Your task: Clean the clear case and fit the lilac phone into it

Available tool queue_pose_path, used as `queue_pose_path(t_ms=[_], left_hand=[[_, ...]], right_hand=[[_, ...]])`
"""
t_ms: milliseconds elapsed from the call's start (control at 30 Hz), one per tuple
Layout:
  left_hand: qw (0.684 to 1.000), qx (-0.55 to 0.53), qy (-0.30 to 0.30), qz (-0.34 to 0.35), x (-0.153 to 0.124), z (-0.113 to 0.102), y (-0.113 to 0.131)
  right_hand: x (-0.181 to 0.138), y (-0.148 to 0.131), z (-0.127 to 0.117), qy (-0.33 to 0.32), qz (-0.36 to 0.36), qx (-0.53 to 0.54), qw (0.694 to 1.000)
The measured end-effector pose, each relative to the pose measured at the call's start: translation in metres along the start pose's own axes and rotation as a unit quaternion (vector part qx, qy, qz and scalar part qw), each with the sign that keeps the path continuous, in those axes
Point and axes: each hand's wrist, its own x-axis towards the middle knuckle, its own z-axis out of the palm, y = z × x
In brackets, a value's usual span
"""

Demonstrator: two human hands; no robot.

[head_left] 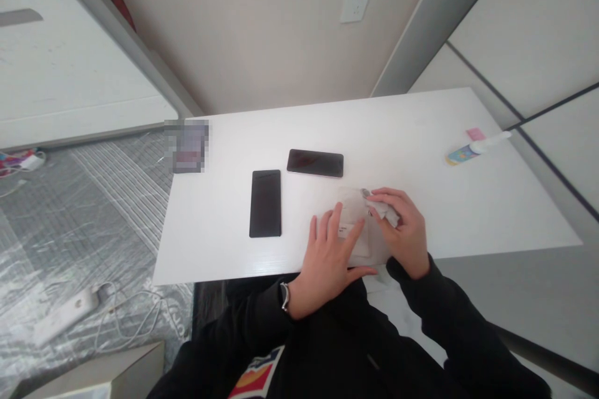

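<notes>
Near edge: dark sleeves (pixel 452 305), with a silvery bracelet (pixel 285 297) at the left wrist.

Left hand (pixel 330 262): palm down, fingers spread and apart, over a pale flat item (pixel 361 244) close to the near edge of the white tabletop (pixel 397 128). A small label with dark print shows between the fingers; what the item is cannot be told.

Right hand (pixel 406 227): closed on a crumpled pale cloth (pixel 387 212), thumb and fingers pinching it just beside the pale flat item. The two hands are near each other, not clasped.

Phone, dark-screened (pixel 265 203): one, lying to the left of the hands, long side running away from the person.

Second phone (pixel 315 163): one, dark-faced, lying crosswise beyond the pale flat item, near the first phone but apart from it.

Bottle (pixel 463 154): one, white and blue with a long white nozzle, lying on its side well to the right.

Pink slip (pixel 475 134): one, just beyond the bottle.

Blurred object (pixel 189 146): at the far left corner, kind unreadable.

Wall socket (pixel 356 4): one, white, on the wall behind the tabletop.
</notes>
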Motion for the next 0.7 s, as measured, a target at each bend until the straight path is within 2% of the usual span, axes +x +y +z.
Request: queue_pose_path(t_ms=[100, 233, 333, 500, 600, 700], left_hand=[[0.998, 0.003, -0.037, 0.047, 0.002, -0.006, -0.008], [0.995, -0.012, -0.072, 0.063, -0.016, -0.033, -0.032], [0.999, -0.007, -0.043, 0.017, -0.031, -0.04, -0.038], [0.996, 0.036, 0.064, -0.057, -0.031, -0.019, -0.03], [0.994, 0.028, 0.083, -0.057, -0.025, -0.01, -0.031], [0.995, 0.011, 0.092, -0.046, -0.026, -0.008, -0.038]], right_hand=[[0.006, 0.009, -0.006, -0.012, -0.001, -0.011, 1.0], [0.001, 0.01, -0.009, -0.061, -0.009, -0.027, 0.998], [0.0, 0.009, -0.01, -0.062, -0.018, -0.05, 0.997], [0.012, 0.012, 0.003, -0.033, -0.058, -0.102, 0.993], [0.006, 0.002, 0.021, -0.069, -0.093, -0.112, 0.987], [-0.008, -0.015, 0.033, -0.148, -0.144, -0.087, 0.975]])
